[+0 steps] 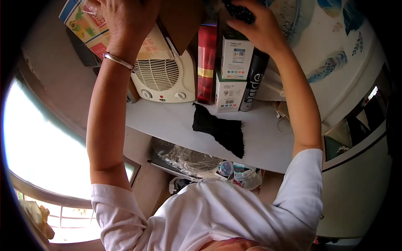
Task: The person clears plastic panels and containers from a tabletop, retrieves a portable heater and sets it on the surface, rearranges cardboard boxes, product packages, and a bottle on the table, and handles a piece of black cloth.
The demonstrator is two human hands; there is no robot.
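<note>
My left hand [127,19], a bangle at its wrist, is at the top edge over a tilted cardboard box [155,47] with fruit printed on it. It grips the box's upper part; most of its fingers are cut off by the frame. Up at the top right, my right hand [261,27] holds a dark cloth with small light dots [239,12] between thumb and fingers. Beneath that hand stand two stacked white boxes [238,58]. A crumpled black cloth [220,127] lies on the pale shelf [163,119], away from both hands.
A cream fan heater [163,77] stands under the cardboard box. Right of it are a tall red box [206,62] and a black spray can [255,77]. Below the shelf sit plastic-wrapped things [184,159]. A bright window [46,142] is at the left.
</note>
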